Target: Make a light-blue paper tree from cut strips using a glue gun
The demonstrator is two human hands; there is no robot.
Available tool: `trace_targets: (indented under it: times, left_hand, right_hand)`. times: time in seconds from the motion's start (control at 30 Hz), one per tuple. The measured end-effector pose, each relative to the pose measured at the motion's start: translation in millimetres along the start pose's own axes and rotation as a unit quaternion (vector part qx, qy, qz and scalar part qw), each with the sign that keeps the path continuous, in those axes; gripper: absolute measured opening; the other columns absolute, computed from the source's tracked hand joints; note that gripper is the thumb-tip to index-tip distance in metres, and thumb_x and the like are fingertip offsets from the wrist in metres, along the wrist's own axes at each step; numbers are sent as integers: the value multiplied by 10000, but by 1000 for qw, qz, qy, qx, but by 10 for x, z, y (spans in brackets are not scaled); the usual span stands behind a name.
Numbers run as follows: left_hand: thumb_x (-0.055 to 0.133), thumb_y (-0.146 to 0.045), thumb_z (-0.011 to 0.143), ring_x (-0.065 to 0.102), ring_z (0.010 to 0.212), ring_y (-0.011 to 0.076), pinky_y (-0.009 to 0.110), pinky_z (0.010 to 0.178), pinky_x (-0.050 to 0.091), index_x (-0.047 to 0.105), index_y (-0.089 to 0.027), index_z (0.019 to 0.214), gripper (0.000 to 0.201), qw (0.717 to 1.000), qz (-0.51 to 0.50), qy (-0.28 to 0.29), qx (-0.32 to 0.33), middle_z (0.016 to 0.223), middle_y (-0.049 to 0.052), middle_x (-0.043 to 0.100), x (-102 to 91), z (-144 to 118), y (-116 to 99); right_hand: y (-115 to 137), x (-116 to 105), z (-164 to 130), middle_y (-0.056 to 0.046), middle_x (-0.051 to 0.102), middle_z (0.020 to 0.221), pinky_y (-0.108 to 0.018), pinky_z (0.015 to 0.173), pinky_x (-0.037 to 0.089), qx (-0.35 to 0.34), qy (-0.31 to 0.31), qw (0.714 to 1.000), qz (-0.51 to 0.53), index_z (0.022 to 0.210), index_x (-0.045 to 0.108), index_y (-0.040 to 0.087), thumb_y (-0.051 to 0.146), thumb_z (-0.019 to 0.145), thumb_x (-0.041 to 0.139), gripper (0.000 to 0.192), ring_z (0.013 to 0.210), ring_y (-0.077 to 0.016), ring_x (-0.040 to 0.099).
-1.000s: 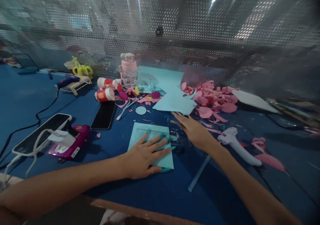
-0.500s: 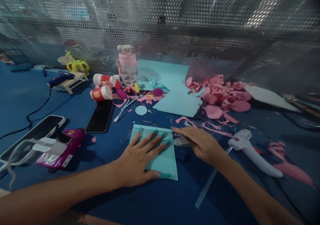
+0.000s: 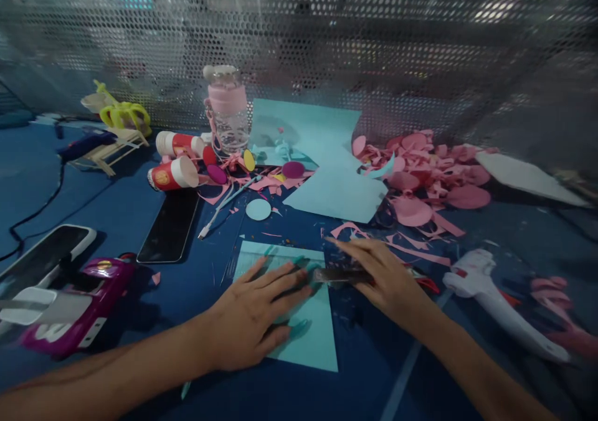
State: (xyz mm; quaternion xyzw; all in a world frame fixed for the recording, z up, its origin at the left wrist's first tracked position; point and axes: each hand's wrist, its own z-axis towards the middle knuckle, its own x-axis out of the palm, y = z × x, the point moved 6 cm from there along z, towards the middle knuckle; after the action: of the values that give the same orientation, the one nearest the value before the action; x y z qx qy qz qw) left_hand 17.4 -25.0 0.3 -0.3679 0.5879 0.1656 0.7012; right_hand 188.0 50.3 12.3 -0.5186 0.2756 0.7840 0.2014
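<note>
Forearm of the left arm enters at the near left and runs toward the middle of the blue table (image 3: 261, 402). The left hand (image 3: 255, 318) lies palm down, its fingers extended, spread and released, pointing far and right. It covers part of the light-blue sheet (image 3: 313, 349), which lies flat at the near middle of the table. The left thumb is set apart from the other fingers, on the near side.

The right forearm enters at the near right and angles far and left. The right hand (image 3: 390, 281) is positioned to the right of the sheet, with the index finger extended leftward. Thumb and fingers grasp a dark flat tool (image 3: 343, 276), directed left; its tip overlaps the sheet's right edge, just beside the left fingertips. Motion blur obscures the tip; whether it touches the sheet cannot be told.

A translucent strip (image 3: 404, 380) passes beneath the right forearm. A white glue gun (image 3: 504, 306) lies to the right of that arm. A pale disc (image 3: 258, 209) lies beyond the sheet, and a black phone (image 3: 169, 228) to its left. Farther away are a larger cut sheet (image 3: 343, 190) and, to its right, heaped pink scraps (image 3: 420, 175).
</note>
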Motion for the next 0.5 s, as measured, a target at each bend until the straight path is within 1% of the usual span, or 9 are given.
trace_targets:
  times: [0.1, 0.2, 0.27, 0.4, 0.5]
  left_hand:
    - [299, -437, 876, 174, 1333, 223, 430, 1103, 95, 52, -254, 1399, 606, 999, -22, 24, 34, 1458, 2, 177, -1, 15, 17]
    - [303, -518, 850, 177, 1331, 226, 418, 1107, 80, 48, -240, 1401, 668, 996, -41, 47, 56, 1460, 16, 155, -16, 43, 54]
    - [303, -550, 836, 176, 1331, 228, 415, 1109, 68, 66, -227, 1402, 693, 995, -50, 55, 67, 1459, 27, 158, -31, 75, 77]
    - [314, -524, 845, 173, 1333, 215, 385, 1115, 78, 102, -190, 1401, 682, 991, -62, 57, 105, 1449, 57, 207, -61, 148, 79]
    - [314, -500, 854, 176, 1332, 216, 382, 1116, 84, 109, -209, 1401, 652, 988, -70, 60, 120, 1457, 38, 180, -76, 182, 72]
  right_hand:
    - [-92, 11, 2, -119, 461, 1040, -393, 795, 472, 63, -20, 997, -41, 1314, 349, 245, 294, 824, 474, 507, 993, -252, 506]
    - [-149, 40, 8, -118, 440, 1017, -403, 767, 471, 89, -21, 994, -66, 1290, 373, 246, 451, 800, 480, 542, 965, -269, 502]
    - [-171, 51, 16, -115, 437, 996, -392, 733, 478, 104, -18, 992, -68, 1280, 379, 247, 528, 776, 463, 582, 911, -261, 516]
    - [-181, 47, 35, -107, 426, 958, -352, 659, 489, 126, -13, 990, -59, 1271, 380, 222, 586, 753, 435, 636, 817, -232, 532]
    - [-190, 43, 36, -99, 421, 945, -339, 622, 489, 128, -4, 991, -47, 1262, 388, 222, 587, 753, 436, 629, 775, -218, 532]
